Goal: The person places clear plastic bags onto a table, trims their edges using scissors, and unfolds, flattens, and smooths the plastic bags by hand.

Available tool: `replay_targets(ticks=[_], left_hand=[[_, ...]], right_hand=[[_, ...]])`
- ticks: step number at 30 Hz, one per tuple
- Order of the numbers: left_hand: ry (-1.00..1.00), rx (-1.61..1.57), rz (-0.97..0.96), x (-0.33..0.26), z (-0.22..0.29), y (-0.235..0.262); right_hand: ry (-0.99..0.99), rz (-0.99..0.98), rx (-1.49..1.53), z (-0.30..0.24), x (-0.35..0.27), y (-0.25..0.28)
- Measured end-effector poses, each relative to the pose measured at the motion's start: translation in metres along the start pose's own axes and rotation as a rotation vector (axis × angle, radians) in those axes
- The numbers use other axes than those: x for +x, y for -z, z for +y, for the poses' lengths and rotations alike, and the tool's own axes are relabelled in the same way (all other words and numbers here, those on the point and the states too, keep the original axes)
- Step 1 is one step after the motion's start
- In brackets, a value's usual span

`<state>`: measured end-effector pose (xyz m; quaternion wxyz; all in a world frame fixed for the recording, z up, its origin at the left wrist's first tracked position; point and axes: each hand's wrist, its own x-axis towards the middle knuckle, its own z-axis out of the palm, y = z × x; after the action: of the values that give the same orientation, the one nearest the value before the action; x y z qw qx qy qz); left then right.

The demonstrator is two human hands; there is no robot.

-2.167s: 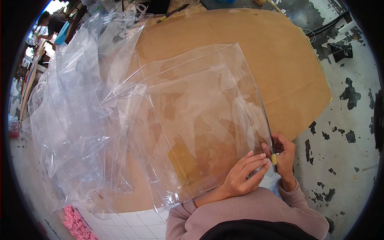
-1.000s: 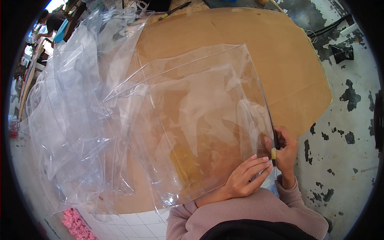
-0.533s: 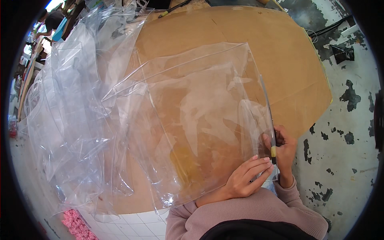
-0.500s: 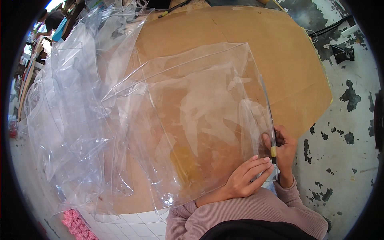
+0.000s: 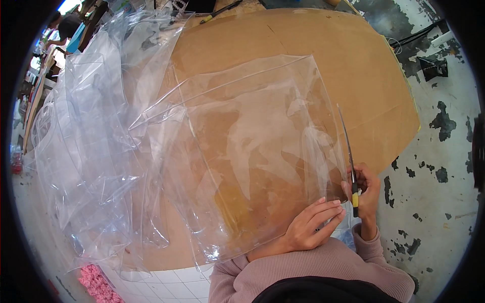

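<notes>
A large sheet of clear plastic (image 5: 268, 126) lies creased in front of me over brown board, its right edge running down towards my hands. My left hand (image 5: 314, 224) rests at the sheet's near right corner, fingers stretched out and pressing flat on it. To the right of that edge, my right hand (image 5: 365, 189) grips scissors (image 5: 355, 194) with black and yellow handles. They appear edge-on, so I cannot tell how far the blades are apart. Their long thin blades point away from me, just off the sheet. My fingers partly hide behind the plastic and the handle.
More crumpled clear plastic (image 5: 96, 131) heaps on the left. Brown board (image 5: 374, 91) covers the table, its rim curving at the right above a patchy grey floor (image 5: 424, 202). A black and yellow tool (image 5: 221, 12) lies at the far edge. Something pink and fluffy (image 5: 98, 284) sits lower left.
My right hand and the scissors have shifted slightly right and towards me, and the blades have come away from the sheet's edge. The left hand stays in place.
</notes>
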<state>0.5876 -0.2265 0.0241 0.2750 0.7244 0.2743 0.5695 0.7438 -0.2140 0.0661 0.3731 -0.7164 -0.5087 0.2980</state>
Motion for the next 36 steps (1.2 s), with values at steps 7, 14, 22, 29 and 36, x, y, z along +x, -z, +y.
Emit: replay_targets(ticks=[7,14,22,29,36], left_hand=[[0.005,-0.033,-0.002,0.000,-0.001,0.000],[0.027,-0.032,0.038,-0.002,-0.002,-0.003],[0.039,-0.038,0.018,-0.002,-0.001,-0.001],[0.027,-0.026,0.043,-0.002,-0.001,-0.004],[0.030,-0.016,0.024,-0.001,-0.001,-0.001]], right_hand=[[0.095,0.108,-0.146,-0.007,0.012,-0.013],[0.142,0.157,-0.214,-0.019,0.023,-0.024],[0.140,0.160,-0.165,-0.019,0.023,-0.028],[0.198,0.209,-0.193,-0.017,0.024,-0.033],[0.193,0.199,-0.183,-0.014,0.029,-0.028]])
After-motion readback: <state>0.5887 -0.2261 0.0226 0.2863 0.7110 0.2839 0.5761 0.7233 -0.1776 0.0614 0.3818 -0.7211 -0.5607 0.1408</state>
